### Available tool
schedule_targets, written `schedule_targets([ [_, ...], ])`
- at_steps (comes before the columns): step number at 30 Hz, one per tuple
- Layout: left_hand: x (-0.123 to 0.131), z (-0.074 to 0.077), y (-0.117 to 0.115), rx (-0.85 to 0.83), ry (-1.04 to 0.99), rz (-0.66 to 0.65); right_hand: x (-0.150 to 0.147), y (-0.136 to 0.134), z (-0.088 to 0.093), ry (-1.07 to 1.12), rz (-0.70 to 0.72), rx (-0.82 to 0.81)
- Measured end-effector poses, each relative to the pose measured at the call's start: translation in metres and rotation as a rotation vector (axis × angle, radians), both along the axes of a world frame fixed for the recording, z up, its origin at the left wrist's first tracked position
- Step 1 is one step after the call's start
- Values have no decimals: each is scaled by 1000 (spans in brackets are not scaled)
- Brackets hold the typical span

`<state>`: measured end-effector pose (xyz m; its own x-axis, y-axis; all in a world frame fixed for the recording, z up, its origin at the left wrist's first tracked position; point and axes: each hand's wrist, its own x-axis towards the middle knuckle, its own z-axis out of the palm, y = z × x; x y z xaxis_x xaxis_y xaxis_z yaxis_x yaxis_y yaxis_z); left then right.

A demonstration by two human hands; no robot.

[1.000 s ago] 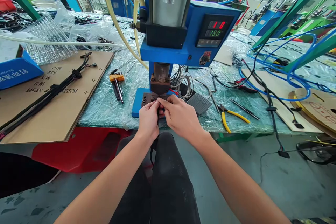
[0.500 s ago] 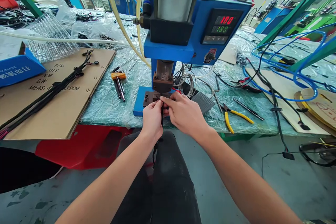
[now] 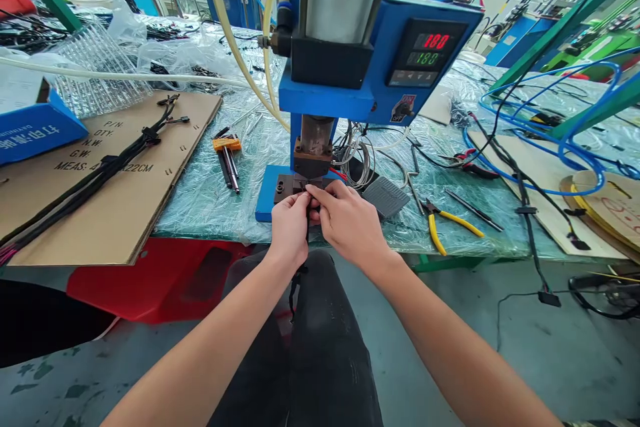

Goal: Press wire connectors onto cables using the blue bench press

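Observation:
A thin black cable (image 3: 308, 232) hangs down between my two hands toward my lap. My left hand (image 3: 290, 227) is closed on it, fingertips at the front of the press's dark metal base block (image 3: 285, 187). My right hand (image 3: 353, 220) pinches at the cable's upper end, its thumb and forefinger touching the left fingertips. The cable's tip lies over the block, partly hidden by the fingers. Just above is the dark press head (image 3: 313, 159) of the blue machine (image 3: 325, 101), with a gap over the block. Its display (image 3: 427, 50) reads 180 in red and green.
Yellow-handled pliers (image 3: 445, 223), a grey ridged pad (image 3: 386, 197) and coiled grey wire lie to the right. An orange-clamped tool (image 3: 227, 145) and cardboard (image 3: 125, 200) with black cables lie left. A red stool (image 3: 165, 280) stands below the table edge.
The view has shifted slightly, so the machine appears a little farther right. Both hands keep nearly the same pose at the block, still on the cable.

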<state>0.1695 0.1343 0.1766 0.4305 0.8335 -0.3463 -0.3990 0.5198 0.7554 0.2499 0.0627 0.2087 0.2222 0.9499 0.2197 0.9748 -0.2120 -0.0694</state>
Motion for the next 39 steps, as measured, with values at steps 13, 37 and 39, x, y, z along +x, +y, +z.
schedule_targets([
  [13, 0, -3, 2, 1, -7, 0, 2, 4, 0, 28, 12, 26],
  [37, -1, 0, 0, 28, 63, 8, 64, -50, -41, 19, -372, 448],
  [39, -2, -2, 1, 31, 58, 6, 74, -56, -52, 8, -435, 377],
])
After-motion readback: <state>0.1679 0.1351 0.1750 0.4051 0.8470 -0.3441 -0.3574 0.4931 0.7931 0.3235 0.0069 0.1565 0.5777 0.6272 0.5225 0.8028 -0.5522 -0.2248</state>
